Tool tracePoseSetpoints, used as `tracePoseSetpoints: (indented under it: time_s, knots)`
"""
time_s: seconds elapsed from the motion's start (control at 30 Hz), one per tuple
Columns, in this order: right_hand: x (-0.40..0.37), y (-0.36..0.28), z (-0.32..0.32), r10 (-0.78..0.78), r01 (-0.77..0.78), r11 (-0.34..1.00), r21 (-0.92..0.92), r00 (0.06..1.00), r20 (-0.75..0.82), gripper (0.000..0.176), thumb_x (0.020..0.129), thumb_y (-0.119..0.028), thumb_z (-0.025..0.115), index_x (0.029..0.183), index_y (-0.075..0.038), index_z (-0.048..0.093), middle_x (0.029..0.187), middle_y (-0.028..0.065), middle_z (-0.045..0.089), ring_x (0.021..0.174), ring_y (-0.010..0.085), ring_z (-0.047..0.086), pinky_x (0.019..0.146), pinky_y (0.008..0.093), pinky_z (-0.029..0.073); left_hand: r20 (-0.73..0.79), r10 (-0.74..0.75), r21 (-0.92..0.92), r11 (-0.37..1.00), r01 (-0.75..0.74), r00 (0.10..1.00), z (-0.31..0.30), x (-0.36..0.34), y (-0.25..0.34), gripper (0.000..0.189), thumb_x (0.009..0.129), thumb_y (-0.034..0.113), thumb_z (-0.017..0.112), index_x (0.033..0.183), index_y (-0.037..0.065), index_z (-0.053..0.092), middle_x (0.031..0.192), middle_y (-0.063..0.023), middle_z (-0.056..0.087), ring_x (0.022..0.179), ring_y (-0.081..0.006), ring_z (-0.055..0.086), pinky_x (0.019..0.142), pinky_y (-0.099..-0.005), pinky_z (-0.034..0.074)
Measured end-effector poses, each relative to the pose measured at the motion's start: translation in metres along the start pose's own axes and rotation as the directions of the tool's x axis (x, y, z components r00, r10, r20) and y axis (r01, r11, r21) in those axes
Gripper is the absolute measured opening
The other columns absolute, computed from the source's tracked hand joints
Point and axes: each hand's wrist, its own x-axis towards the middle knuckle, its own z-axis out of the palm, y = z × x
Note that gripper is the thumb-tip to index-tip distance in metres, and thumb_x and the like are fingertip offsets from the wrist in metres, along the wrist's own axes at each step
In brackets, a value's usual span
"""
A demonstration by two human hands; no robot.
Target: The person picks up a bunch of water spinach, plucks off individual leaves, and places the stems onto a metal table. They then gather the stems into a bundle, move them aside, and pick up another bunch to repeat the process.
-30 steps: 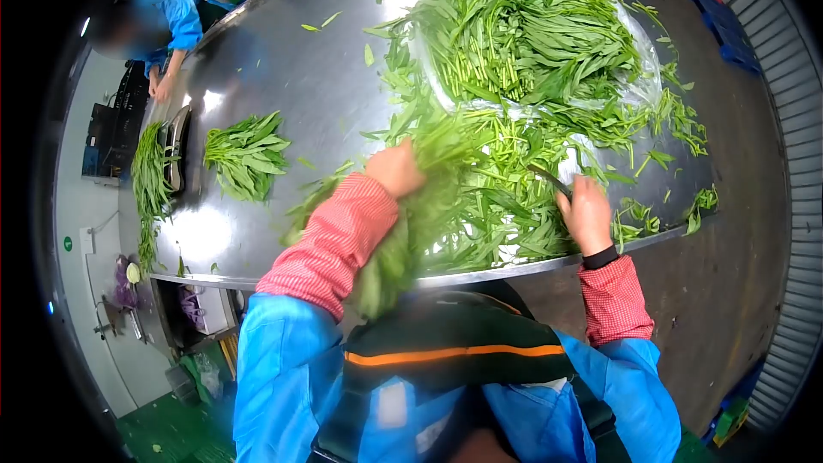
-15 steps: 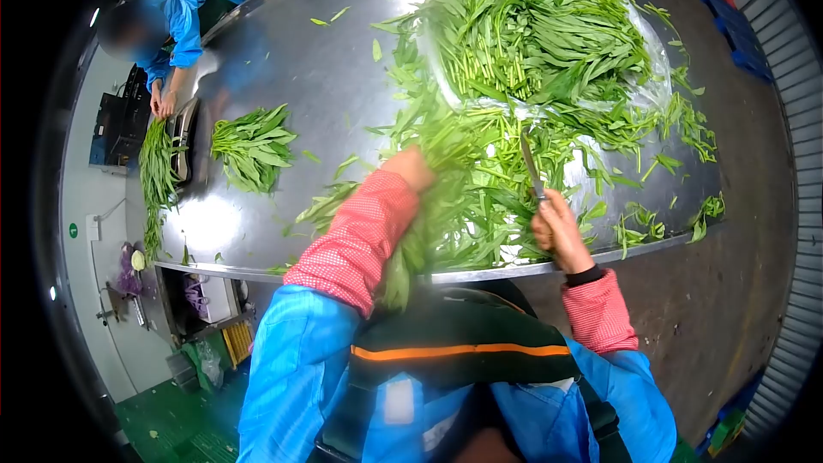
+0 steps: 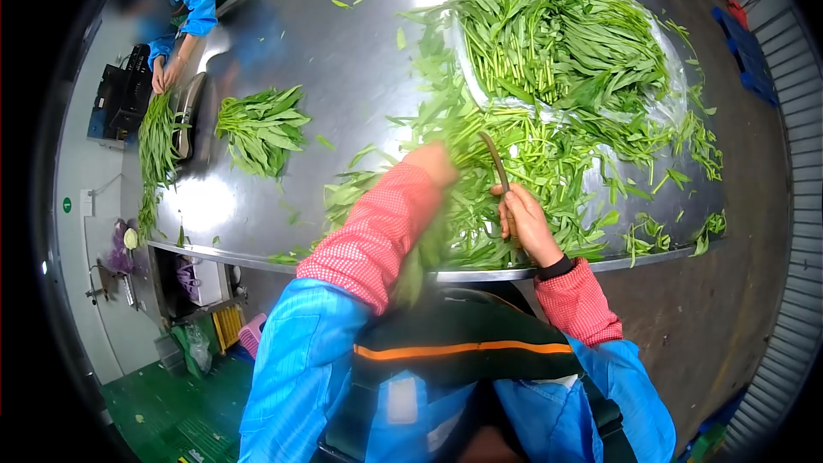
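Note:
My left hand [image 3: 435,163] grips a bunch of long green leafy stems [image 3: 433,231] that hangs down over the near edge of the steel table [image 3: 283,43]. My right hand [image 3: 525,223] holds a knife [image 3: 495,159] with its blade pointing up, close to the right of the left hand. Both hands are over loose cut greens [image 3: 549,163] spread on the table. A big heap of the same greens [image 3: 557,34] lies on clear plastic farther back.
A smaller pile of greens [image 3: 261,129] lies at the table's left. Another person in blue [image 3: 184,0] works at the far left end with a long row of greens [image 3: 154,154]. Blue crates [image 3: 754,60] stand on the floor at right.
My right hand has swung the knife from the table's right side leftward, up next to the left hand. The left hand with its bunch has shifted slightly right and farther from me.

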Motion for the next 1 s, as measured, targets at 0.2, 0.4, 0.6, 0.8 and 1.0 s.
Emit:
tracePoseSetpoints:
  time_s: [0.2, 0.4, 0.6, 0.8, 1.0]
  knots:
    - [0.028, 0.015, 0.011, -0.544, 0.32, 0.5, -0.805, 0.839, -0.005, 0.021, 0.099, -0.02, 0.045, 0.105, -0.002, 0.055, 0.073, 0.0169, 0.059, 0.063, 0.0324, 0.059, 0.054, 0.0394, 0.047, 0.002, 0.021, -0.016, 1.0, -0.021, 1.0, 0.001, 0.004, -0.004, 0.056, 0.071, 0.035, 0.068, 0.107, -0.006, 0.058, 0.103, -0.0245, 0.066, 0.097, -0.0354, 0.065, 0.087, -0.041, 0.051]
    - [0.072, 0.033, 0.035, -0.469, 0.077, 0.18, -0.981, 0.883, -0.017, 0.011, 0.09, -0.012, 0.048, 0.085, -0.003, 0.051, 0.064, 0.0188, 0.061, 0.056, 0.0372, 0.062, 0.051, 0.0455, 0.051, -0.109, 0.042, -0.047, 0.998, -0.047, 0.993, 0.015, 0.01, -0.01, 0.05, 0.072, 0.035, 0.067, 0.102, -0.005, 0.059, 0.096, -0.0241, 0.068, 0.091, -0.0369, 0.067, 0.083, -0.0421, 0.052]
    - [0.099, 0.047, 0.038, -0.433, 0.055, 0.102, -0.993, 0.901, 0.005, 0.013, 0.088, -0.009, 0.045, 0.083, 0.0, 0.054, 0.069, 0.0203, 0.064, 0.06, 0.0352, 0.065, 0.052, 0.0442, 0.053, -0.187, 0.016, -0.05, 0.998, -0.026, 0.982, 0.027, 0.005, -0.006, 0.046, 0.072, 0.034, 0.067, 0.098, -0.004, 0.059, 0.093, -0.0235, 0.068, 0.089, -0.0374, 0.067, 0.083, -0.0425, 0.052]
    - [-0.016, 0.064, -0.004, -0.252, -0.07, 0.227, -0.971, 0.959, -0.128, 0.013, 0.091, -0.013, 0.048, 0.086, -0.002, 0.049, 0.067, 0.022, 0.063, 0.063, 0.0406, 0.063, 0.056, 0.0504, 0.051, -0.153, 0.013, -0.043, 0.999, -0.02, 0.988, 0.015, 0.0, -0.003, 0.048, 0.072, 0.034, 0.066, 0.102, -0.002, 0.059, 0.098, -0.024, 0.067, 0.094, -0.0366, 0.066, 0.085, -0.0425, 0.052]
    - [-0.07, 0.006, -0.064, -0.361, -0.051, 0.572, -0.819, 0.881, -0.307, 0.023, 0.095, -0.022, 0.049, 0.103, -0.002, 0.057, 0.08, 0.0258, 0.063, 0.074, 0.0447, 0.061, 0.065, 0.0537, 0.047, -0.234, 0.173, -0.205, 0.953, -0.222, 0.957, -0.024, -0.041, 0.006, 0.058, 0.068, 0.031, 0.073, 0.114, 0.0, 0.055, 0.098, -0.0211, 0.067, 0.092, -0.0316, 0.066, 0.085, -0.0395, 0.052]
